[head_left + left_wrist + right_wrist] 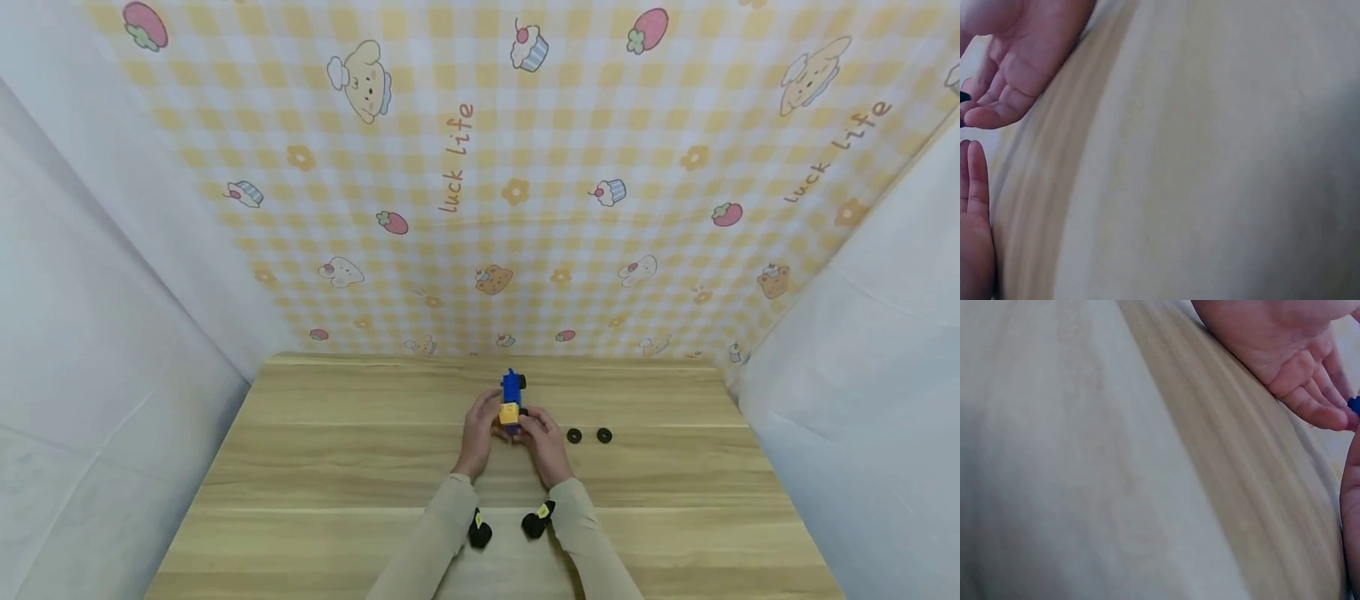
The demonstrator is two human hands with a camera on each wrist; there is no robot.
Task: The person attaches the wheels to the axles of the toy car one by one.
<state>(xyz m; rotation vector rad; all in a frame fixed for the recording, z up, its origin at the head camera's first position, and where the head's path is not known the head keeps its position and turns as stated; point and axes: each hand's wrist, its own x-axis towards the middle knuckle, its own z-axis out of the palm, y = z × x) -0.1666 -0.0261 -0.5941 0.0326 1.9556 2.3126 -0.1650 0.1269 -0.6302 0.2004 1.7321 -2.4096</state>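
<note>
Fingers of the left hand point(478, 427), in the lower middle of the head view, are bent in against the left side of a blue-and-yellow toy vehicle point(511, 388), holding it. Behind this hand the left sleeve point(442, 527) slants up and rightward from the bottom edge, with a black wrist camera point(480, 533) on its inner side. In the left wrist view, one hand hangs in the upper left corner, its fingers bent toward a dark piece cut by the left edge.

Between the hands, the toy points lengthwise up the frame, yellow block toward the lower end, a black wheel point(522, 382) on its upper right.

On its right side, the right hand point(547, 442) leans up and leftward, fingers and thumb gripping beside the yellow block; the right sleeve point(596, 533) runs down to the bottom edge. Its wrist view shows bent fingers at upper right, near a bit of blue.

Farther right, two black rings point(604, 436) lie apart on the wooden table point(675, 475).
</note>
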